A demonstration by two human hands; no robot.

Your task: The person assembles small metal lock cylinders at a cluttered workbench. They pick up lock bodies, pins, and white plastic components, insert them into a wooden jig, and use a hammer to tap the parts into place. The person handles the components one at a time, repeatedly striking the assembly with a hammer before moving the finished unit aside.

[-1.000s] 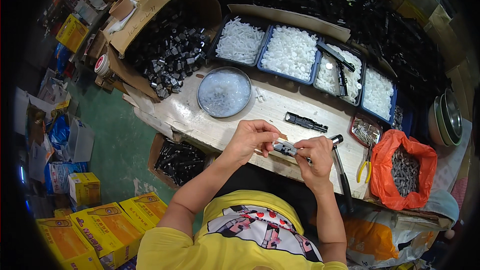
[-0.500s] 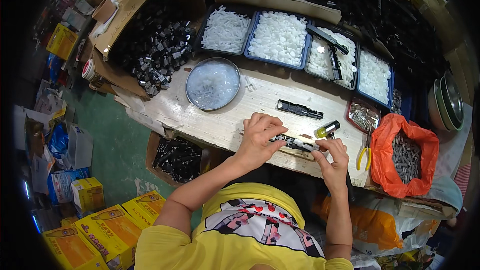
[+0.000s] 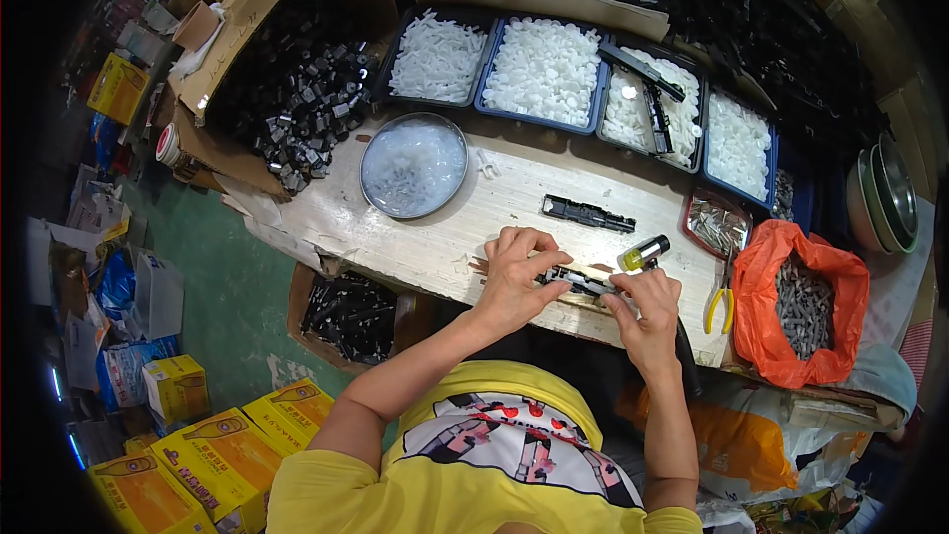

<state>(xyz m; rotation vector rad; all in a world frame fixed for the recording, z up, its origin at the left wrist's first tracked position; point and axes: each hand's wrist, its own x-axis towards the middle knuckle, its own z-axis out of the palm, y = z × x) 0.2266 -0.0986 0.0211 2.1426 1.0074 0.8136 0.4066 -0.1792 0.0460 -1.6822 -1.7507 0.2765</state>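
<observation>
At the bench's near edge, a narrow black plastic housing [image 3: 581,283] with white and metallic bits in it lies in a pale wooden holder [image 3: 589,268]. My left hand [image 3: 519,275] grips its left end, thumb low and fingers curled over the far side. On the right end, my right hand [image 3: 645,309] has its thumb and bent fingers pressed round the part. The fingers hide both ends. Beyond them rests a similar black housing [image 3: 589,214]. A small bottle [image 3: 645,254] with yellow-green contents and a dark cap lies by my right fingers.
Several trays of white plastic parts [image 3: 539,74] line the back. A round dish of clear pieces [image 3: 413,166] sits left, beside a carton of dark metallic parts [image 3: 306,124]. On the right are yellow-handled pliers [image 3: 720,309], a red tray of pins [image 3: 716,222] and an orange bag [image 3: 756,307] of grey parts.
My right hand has shifted left along the black housing, closer to my left hand. Its fingers are more bent over the part. The left hand keeps its place on the left end.
</observation>
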